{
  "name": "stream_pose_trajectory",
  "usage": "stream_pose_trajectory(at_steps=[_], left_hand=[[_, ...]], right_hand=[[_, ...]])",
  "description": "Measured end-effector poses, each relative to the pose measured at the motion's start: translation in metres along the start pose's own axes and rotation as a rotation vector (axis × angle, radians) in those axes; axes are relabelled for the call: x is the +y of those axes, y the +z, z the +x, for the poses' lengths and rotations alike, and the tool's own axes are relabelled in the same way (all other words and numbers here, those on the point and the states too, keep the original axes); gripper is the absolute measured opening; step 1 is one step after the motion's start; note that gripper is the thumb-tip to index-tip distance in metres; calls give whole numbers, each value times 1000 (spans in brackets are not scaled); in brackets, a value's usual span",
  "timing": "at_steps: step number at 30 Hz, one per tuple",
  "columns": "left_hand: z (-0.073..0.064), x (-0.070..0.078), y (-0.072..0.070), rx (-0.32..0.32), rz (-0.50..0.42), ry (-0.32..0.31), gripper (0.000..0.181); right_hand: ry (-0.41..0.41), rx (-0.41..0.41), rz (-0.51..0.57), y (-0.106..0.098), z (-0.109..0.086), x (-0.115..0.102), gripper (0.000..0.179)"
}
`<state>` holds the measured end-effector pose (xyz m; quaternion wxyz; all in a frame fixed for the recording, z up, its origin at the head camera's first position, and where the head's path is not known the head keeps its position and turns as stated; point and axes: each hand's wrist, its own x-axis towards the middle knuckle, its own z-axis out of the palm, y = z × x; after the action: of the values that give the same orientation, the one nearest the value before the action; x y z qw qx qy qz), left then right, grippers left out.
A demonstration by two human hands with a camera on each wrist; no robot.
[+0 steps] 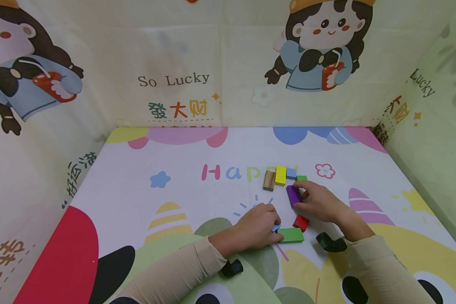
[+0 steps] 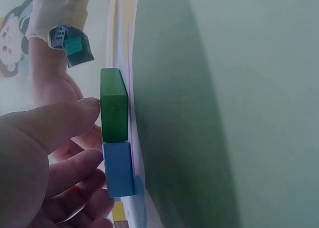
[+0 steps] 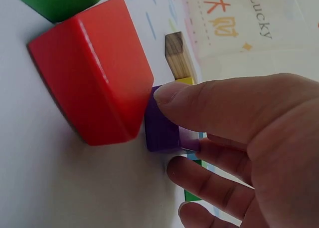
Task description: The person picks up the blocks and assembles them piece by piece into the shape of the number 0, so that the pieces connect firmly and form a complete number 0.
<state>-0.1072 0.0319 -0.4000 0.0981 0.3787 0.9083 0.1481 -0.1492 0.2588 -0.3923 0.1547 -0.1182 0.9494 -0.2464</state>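
Observation:
In the head view my left hand is at the near end of a curved row of blocks, a light blue block showing between its thumb and index finger. The left wrist view has the thumb tip at a green block and the fingers at the edge of the blue block, which adjoins it. My right hand pinches a purple block between thumb and fingers. Beside the purple block, a red block lies between it and the long green block.
Farther along the curve lie a wood-grain block, a yellow block, a small blue block and another green block. They lie on a printed tabletop, with a patterned cloth rising behind.

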Motion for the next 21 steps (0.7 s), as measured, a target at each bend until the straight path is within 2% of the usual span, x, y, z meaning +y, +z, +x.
stream_pose_trajectory(at_steps=[21], left_hand=[[1,0,1,0,5,-2,33]], right_hand=[[8,20,4,-3,-7,9,67]])
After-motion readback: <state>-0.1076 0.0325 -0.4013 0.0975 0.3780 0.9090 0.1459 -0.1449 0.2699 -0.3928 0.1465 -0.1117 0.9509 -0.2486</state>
